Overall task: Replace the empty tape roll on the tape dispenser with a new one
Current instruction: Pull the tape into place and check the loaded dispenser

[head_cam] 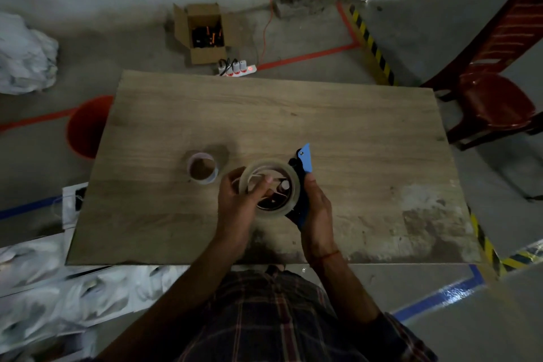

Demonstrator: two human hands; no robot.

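A blue and black tape dispenser [304, 160] is held upright above the wooden table [352, 132], with my right hand [316, 206] wrapped around its handle. A full roll of clear tape [291, 185] sits against the dispenser's hub side. My left hand [238, 203] grips that roll, thumb inside its core and fingers on the left rim. The empty cardboard tape core [202, 168] stands on the table just left of my hands, apart from them.
A red bucket [85, 126] stands on the floor by the table's left edge, and a red plastic chair [493, 97] at the right. Beyond the far edge lie an open cardboard box [202, 32] and a power strip [238, 67]. White bags are piled at the lower left.
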